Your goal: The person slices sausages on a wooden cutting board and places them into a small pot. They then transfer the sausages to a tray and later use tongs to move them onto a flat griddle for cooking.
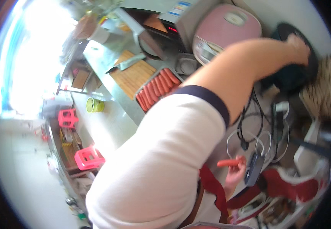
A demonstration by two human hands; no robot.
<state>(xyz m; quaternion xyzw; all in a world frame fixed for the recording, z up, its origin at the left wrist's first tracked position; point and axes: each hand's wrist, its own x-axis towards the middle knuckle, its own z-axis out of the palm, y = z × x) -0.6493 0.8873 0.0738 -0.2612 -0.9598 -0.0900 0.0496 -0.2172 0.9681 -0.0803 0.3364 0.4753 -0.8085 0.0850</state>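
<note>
My left arm, in a white sleeve with a dark cuff, stretches to the upper right. My left hand (298, 48) is at a dark round object (311, 54), above a dark green item; blur hides whether its fingers grip. Lower right, my right hand (235, 171) holds a reddish sausage (225, 163) between its fingers, one end sticking out leftwards. A metal tray (137, 98) with several sausages (157, 87) lies beyond my sleeve, partly covered by it. Beside it is a wooden cutting board (134, 74) with a cleaver (131, 61) on it.
A pink rice cooker (225, 25) stands behind my forearm, next to an appliance with a red display (172, 29). Black and white cables (251, 114) and a power adapter (254, 169) lie near my right hand. Pink plastic stools (88, 158) and a yellow-green bin (94, 105) are at the left.
</note>
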